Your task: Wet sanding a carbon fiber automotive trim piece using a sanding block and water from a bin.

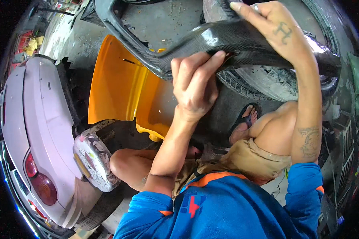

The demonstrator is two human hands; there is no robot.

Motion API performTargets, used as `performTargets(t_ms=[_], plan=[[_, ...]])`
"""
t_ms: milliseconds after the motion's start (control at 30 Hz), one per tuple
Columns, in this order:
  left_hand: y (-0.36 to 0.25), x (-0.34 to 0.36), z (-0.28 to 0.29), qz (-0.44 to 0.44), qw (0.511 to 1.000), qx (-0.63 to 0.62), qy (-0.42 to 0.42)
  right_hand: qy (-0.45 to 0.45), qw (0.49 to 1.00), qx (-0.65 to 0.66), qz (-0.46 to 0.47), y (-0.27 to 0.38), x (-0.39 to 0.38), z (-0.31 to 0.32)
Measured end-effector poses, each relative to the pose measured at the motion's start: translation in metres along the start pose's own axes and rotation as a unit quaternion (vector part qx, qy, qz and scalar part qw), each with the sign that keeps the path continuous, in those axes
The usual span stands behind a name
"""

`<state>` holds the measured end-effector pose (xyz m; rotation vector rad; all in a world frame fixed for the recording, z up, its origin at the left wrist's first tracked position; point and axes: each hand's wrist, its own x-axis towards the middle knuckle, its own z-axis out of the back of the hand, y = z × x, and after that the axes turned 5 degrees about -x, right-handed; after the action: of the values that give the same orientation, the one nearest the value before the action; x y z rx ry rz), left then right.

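A long, glossy black carbon-fibre car body part (pixel 243 40) with a woven pattern and a curved frame at its left end spans the upper view. My left hand (pixel 195 81) is closed at its lower edge, the fingers curled and one fingertip pressed to the surface. Across the top of the part reaches my right hand (pixel 267 20), its fingers bent over the far edge. What lies under those fingers is partly hidden. Behind and below the part stands a tyre with a wheel (pixel 267 81).
To the left is a pale pink car panel (pixel 48 103) with red tail lights (pixel 44 187). An orange-yellow body panel (pixel 115 83) leans ahead of my knees. Beside my left knee sits a paint-stained stool-like block (pixel 93 161). A sandalled foot (pixel 243 123) rests near the tyre.
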<state>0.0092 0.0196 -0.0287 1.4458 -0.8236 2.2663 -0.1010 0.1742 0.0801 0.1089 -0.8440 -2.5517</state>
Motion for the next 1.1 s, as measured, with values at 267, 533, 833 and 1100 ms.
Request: performTargets(t_ms=[267,533,833,1100], plan=[[0.001,0.008,-0.004,-0.017,0.999,-0.040,0.020,0.015,1.000,0.016,0.005,-0.010,0.006,-0.001],[0.009,0.006,0.006,-0.026,0.999,-0.033,0.022,0.026,0.999,0.016,-0.013,-0.003,0.004,0.001],[0.002,0.013,-0.002,-0.029,0.998,-0.042,0.039,0.031,0.999,-0.002,0.012,-0.013,0.006,0.001],[0.003,0.013,0.002,-0.020,0.997,-0.059,0.049,0.017,1.000,0.005,-0.009,-0.003,0.005,0.001]])
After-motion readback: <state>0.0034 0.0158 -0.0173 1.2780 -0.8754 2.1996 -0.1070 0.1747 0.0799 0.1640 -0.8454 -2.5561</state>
